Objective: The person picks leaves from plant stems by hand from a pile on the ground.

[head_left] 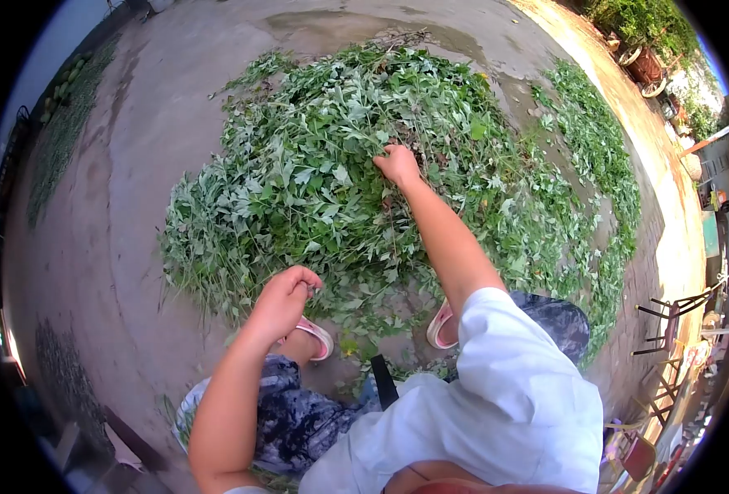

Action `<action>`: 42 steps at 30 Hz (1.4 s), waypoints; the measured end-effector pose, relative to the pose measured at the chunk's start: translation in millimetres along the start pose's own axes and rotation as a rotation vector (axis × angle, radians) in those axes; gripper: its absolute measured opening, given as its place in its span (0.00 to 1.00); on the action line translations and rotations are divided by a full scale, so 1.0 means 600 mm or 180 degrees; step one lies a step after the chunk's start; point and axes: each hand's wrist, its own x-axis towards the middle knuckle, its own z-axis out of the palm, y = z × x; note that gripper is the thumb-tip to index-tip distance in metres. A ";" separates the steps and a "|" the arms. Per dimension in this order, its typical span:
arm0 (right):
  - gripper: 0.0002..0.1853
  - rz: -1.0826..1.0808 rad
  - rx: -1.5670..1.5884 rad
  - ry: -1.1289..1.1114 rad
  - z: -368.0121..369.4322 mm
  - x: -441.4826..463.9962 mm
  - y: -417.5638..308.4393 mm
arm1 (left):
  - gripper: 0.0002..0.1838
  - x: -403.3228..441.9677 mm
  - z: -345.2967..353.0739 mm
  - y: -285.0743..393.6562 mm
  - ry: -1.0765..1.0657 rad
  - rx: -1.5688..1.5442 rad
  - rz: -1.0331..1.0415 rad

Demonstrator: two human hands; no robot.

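A large heap of cut green leafy stems [298,165], with lobed leaves and pale undersides, lies on the ground before me. My right hand [399,165] reaches into the middle of the heap, its fingers pinched together on leafy stems there. Leaves partly hide those fingertips. Nearer to me, my left hand [286,292] is held over the heap's near edge with its fingers curled closed. A small greyish bit shows at its fingertips, too small to name.
Pink-and-white clogs [321,339] are on my feet at the heap's near edge. A strip of spread greenery [603,165] runs along the right, another [72,132] at far left. Metal-legged chairs [669,321] stand at the right, and a cart [648,67] at the upper right.
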 end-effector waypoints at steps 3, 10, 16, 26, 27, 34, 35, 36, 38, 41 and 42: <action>0.16 0.0223 0.2814 -0.1033 -0.043 -0.038 -0.034 | 0.10 0.002 0.000 -0.009 0.0078 0.0169 0.0067; 0.11 0.0020 0.4017 -0.1552 -0.094 -0.095 -0.031 | 0.11 0.013 0.009 -0.015 0.0304 0.0044 0.0246; 0.09 -0.0055 0.4799 -0.2010 -0.110 -0.192 -0.073 | 0.13 0.018 0.018 0.003 0.0509 -0.0396 0.0305; 0.11 -0.0567 0.4381 -0.2013 -0.079 -0.316 -0.148 | 0.10 0.007 0.069 0.020 -0.0107 -0.2760 -0.0093; 0.11 -0.0512 0.4440 -0.1977 -0.076 -0.320 -0.149 | 0.11 0.005 0.072 0.017 -0.0126 -0.2379 0.0009; 0.07 0.0213 0.4915 -0.1096 -0.059 -0.287 -0.097 | 0.13 -0.012 0.068 0.011 -0.0407 -0.2230 -0.0154; 0.05 0.0260 0.4945 -0.0875 -0.062 -0.276 -0.085 | 0.13 -0.014 0.067 0.009 -0.0595 -0.2222 -0.0331; 0.03 0.0274 0.5038 -0.0650 -0.062 -0.262 -0.069 | 0.13 -0.016 0.067 0.006 -0.0598 -0.2236 -0.0330; 0.04 0.0567 0.5237 0.0355 -0.076 -0.223 -0.033 | 0.13 -0.026 0.064 0.010 -0.0773 -0.1793 -0.0644; 0.04 0.0931 0.4783 0.1394 -0.108 -0.136 0.062 | 0.13 -0.028 0.052 -0.009 -0.0666 -0.1754 -0.0817; 0.05 0.0953 0.4293 0.1199 -0.119 -0.120 0.083 | 0.13 -0.028 0.044 -0.013 -0.0528 -0.1798 -0.0958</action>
